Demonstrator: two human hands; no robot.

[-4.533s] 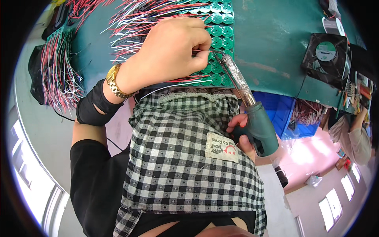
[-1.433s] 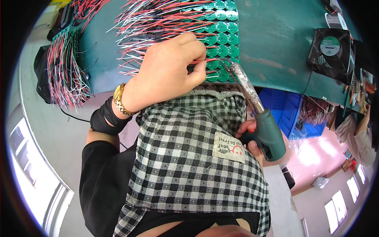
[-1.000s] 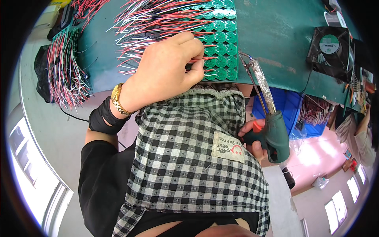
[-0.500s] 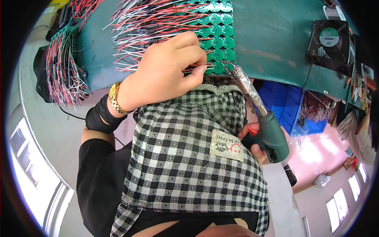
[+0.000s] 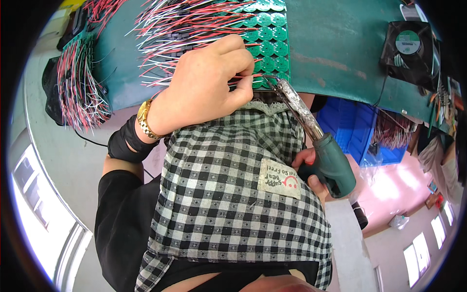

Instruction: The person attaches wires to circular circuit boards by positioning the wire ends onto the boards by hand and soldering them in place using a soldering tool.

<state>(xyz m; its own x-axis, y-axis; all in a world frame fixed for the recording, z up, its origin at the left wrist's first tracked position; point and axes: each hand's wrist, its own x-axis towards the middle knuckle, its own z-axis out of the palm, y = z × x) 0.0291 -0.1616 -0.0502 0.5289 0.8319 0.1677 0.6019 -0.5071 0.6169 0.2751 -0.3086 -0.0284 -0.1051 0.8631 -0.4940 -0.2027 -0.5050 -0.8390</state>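
Note:
Against the bench's near edge lies a green panel of small round circuit boards (image 5: 280, 48), several rows long. Red and white wires (image 5: 158, 31) fan out over its left side. My left hand (image 5: 206, 85) is closed over the near rows, thumb and forefinger pinching a thin red wire (image 5: 256, 76) whose end lies over a round board in the nearest row. A dark green soldering gun (image 5: 334, 165) with a worn silvery barrel is gripped in my right hand (image 5: 305, 157), partly hidden behind its body. Its bent tip is close to that wire's end; whether they touch is unclear.
Farther left, another bundle of wired boards (image 5: 82, 87) hangs over the bench edge. A black fan (image 5: 412, 52) stands on the green bench (image 5: 331, 44) at right. Below it are a blue bin (image 5: 343, 124) and more red wires (image 5: 391, 130). Another person's arm (image 5: 445, 160) shows far right.
The soldering gun's tip has shifted left and slightly up, closer to the pinched wire's end. My left hand stays nearly in place, still pinching.

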